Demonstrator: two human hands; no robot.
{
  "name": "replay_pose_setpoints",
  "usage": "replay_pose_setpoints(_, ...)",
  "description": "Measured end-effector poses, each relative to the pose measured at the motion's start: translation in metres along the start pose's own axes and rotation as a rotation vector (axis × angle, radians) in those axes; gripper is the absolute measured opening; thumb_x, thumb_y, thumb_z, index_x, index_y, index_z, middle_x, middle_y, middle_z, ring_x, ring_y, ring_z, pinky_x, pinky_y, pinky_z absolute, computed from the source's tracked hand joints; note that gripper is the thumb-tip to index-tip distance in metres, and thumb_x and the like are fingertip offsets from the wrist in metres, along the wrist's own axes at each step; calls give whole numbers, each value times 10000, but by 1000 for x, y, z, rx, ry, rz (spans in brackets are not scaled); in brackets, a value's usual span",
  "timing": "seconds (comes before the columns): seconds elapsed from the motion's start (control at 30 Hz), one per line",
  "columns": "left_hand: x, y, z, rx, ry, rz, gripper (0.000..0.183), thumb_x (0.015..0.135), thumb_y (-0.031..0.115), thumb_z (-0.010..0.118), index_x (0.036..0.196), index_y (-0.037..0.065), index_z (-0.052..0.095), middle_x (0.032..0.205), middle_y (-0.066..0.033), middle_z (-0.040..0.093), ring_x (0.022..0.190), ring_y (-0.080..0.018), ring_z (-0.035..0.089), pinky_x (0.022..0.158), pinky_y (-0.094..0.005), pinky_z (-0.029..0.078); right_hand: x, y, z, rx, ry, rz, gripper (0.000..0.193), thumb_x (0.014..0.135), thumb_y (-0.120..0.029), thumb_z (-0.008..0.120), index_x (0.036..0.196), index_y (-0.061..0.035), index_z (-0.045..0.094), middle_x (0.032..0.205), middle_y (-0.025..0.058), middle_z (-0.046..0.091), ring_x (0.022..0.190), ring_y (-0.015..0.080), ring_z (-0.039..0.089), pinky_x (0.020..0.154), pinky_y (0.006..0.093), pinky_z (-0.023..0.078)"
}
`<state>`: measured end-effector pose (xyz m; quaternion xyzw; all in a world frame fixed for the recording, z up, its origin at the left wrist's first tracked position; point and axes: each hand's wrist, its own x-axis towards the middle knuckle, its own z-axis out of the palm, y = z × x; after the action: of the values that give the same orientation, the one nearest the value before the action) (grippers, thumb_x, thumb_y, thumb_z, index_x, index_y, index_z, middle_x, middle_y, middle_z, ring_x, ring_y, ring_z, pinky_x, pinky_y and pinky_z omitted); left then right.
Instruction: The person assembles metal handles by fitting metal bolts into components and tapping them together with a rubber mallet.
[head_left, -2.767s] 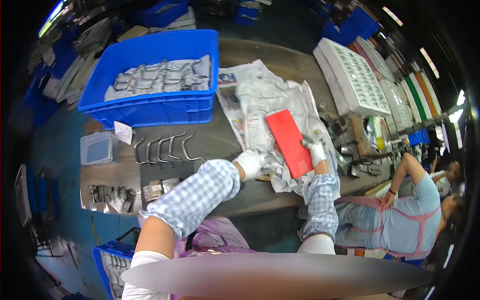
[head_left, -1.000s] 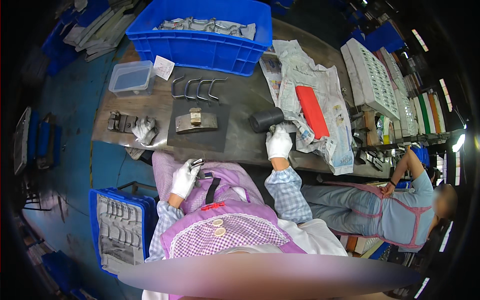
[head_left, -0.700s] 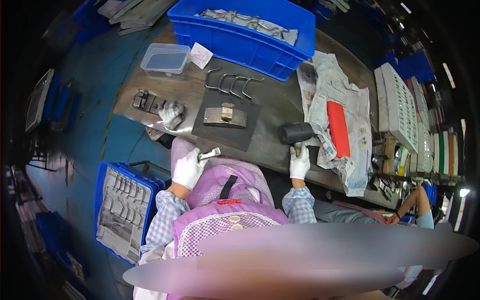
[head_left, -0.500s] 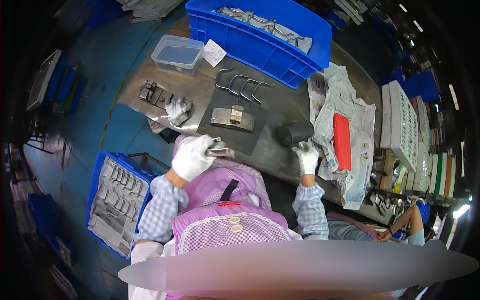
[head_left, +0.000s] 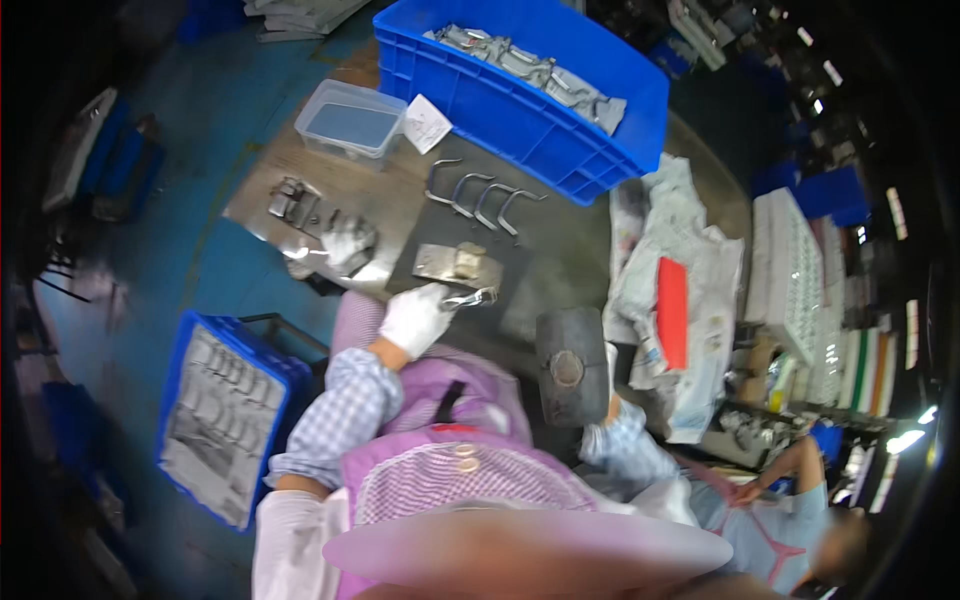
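Observation:
My gloved left hand [head_left: 416, 322] is closed round a small shiny curved metal piece [head_left: 470, 298], which sticks out to the right of the fingers. It is beside the near edge of a metal plate [head_left: 438, 262] with a brass-coloured block [head_left: 468, 261] on it, lying on a dark mat [head_left: 520, 262]. At the right, a black mallet [head_left: 570, 368] is up off the table with its head toward me. My gloved right hand [head_left: 611, 368] grips it, mostly hidden behind the head. Several bent metal handles [head_left: 482, 200] lie in a row beyond the plate.
A large blue crate [head_left: 500, 105] stands at the back, a clear plastic box [head_left: 350, 125] left of it. At left are a metal fixture [head_left: 293, 204] and crumpled glove-like cloth [head_left: 350, 242]. Newspaper [head_left: 640, 290] and a red block [head_left: 672, 312] lie right; another person [head_left: 780, 500] is behind them.
My right hand has lifted the mallet off the table and brought it nearer to me. My left hand has moved forward and right with the metal piece, up to the plate.

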<state>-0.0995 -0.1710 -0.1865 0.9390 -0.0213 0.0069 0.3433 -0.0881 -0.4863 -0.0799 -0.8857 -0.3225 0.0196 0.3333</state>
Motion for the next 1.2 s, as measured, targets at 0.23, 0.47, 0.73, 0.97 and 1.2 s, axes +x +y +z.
replay_pose_setpoints(0.23, 11, 28, -5, -1982, -574, -512, 502, 1069, 393, 548, 638, 164, 431, 590, 28, 328, 575, -145, 393, 602, -300, 391, -48, 118, 16, -432, 341, 824, 396, 827, -319, 776, 1173, -130, 746, 888, 183, 749, 822, 373, 723, 770, 454, 564)
replay_pose_setpoints(0.47, 6, 11, -13, -1675, -640, -537, 491, 1036, 382, 581, 623, 131, 492, 501, -45, 457, 452, -228, 487, 502, -389, 452, 33, 5, -1, -332, 390, 499, 361, 873, -184, 764, 1222, -110, 709, 1093, 166, 711, 1020, 367, 693, 826, 437, 569)
replay_pose_setpoints(0.73, 0, 11, -52, -334, 96, -38, 229, 866, 172, 746, 1079, 90, 726, 1130, -84, 731, 1019, -315, 705, 898, -416, 564, 82, -23, 92, 228, 184, 92, 265, 822, -41, 788, 1081, -42, 734, 925, 92, 710, 757, 228, 706, 681, 346, 557)
replay_pose_setpoints(0.97, 13, -21, -33, -75, 269, -69, 486, 942, 223, 709, 1376, 37, 594, 1423, -162, 600, 1184, -345, 639, 995, -401, 519, 107, 22, 122, 388, 253, 423, 297, 836, -38, 788, 1127, -27, 727, 913, 70, 705, 657, 163, 639, 640, 316, 532)
replay_pose_setpoints(1.2, 34, -10, 6, 119, 164, 41, 821, 893, 263, 754, 1545, -17, 342, 1595, -263, 370, 1417, -441, 430, 1177, -508, 362, 95, 38, 115, 566, 228, 405, 331, 889, -25, 732, 1219, -42, 715, 1174, 121, 710, 919, 229, 693, 834, 329, 546)
